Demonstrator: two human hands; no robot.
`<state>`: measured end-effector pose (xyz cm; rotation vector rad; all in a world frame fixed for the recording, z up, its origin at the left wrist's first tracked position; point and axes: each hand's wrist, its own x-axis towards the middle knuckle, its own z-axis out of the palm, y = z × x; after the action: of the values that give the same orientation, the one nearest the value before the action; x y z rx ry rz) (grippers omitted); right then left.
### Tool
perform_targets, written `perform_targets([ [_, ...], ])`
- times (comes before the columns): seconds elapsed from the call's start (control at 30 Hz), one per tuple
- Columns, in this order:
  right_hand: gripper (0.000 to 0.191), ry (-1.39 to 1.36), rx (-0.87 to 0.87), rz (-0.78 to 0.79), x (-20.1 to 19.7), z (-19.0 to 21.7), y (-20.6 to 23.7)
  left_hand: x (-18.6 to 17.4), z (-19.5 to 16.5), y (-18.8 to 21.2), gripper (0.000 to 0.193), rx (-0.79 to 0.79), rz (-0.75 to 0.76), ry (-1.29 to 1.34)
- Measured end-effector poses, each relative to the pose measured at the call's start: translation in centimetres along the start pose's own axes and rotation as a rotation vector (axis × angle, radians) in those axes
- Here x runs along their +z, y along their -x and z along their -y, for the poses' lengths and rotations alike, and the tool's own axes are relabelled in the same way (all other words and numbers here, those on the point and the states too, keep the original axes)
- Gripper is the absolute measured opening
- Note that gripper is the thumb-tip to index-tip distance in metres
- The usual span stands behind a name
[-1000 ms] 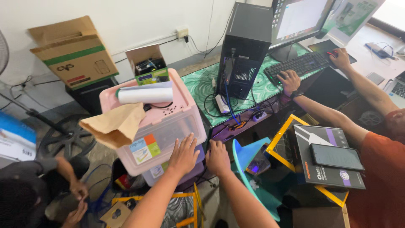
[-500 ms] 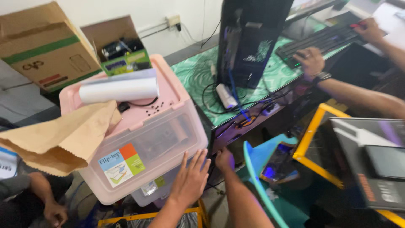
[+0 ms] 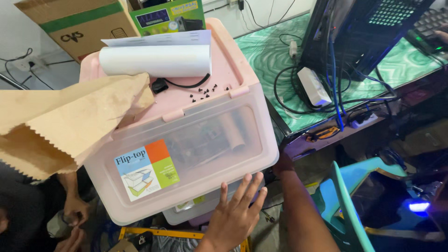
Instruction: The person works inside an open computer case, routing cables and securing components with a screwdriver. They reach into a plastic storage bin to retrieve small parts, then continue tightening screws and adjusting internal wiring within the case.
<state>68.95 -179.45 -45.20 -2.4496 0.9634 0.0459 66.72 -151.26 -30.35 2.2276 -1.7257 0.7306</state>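
Both hands only braced the pink-lidded translucent plastic storage box [image 3: 186, 140]: left hand [image 3: 235, 210] fingers spread flat, right hand [image 3: 283, 164] fingers hidden, box unopened.

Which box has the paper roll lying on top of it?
The pink see-through storage box. The white paper roll lies on its lid; the cardboard box stands behind.

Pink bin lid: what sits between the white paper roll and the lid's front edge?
Head view: between the white paper roll and the front edge of the pink bin lid lie a black cable with plug and scattered small black screws.
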Motion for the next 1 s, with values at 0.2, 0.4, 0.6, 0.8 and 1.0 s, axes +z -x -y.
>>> perform_targets([
  [0.2,0.043,0.073,-0.033,-0.124,0.1,0.1,0.0,0.4,-0.4,3.0,0.054,0.025,-0.024,-0.026],
  [0.4,0.043,-0.203,0.139,-0.441,-2.1,1.1,5.0,-2.9,-0.7,7.9,0.056,-0.114,0.093,0.212],
  [0.6,0.036,-0.436,0.489,-0.723,-4.4,6.6,15.3,-8.1,-1.2,9.4,0.043,-0.323,0.231,0.378],
  [0.8,0.027,-0.25,0.185,-0.372,-8.8,13.1,27.3,-15.8,1.8,11.8,0.039,-0.694,0.615,0.559],
  [1.0,0.033,-0.18,-0.543,-0.183,-10.9,25.7,33.1,-24.3,3.6,14.1,0.067,-0.889,0.204,0.453],
])
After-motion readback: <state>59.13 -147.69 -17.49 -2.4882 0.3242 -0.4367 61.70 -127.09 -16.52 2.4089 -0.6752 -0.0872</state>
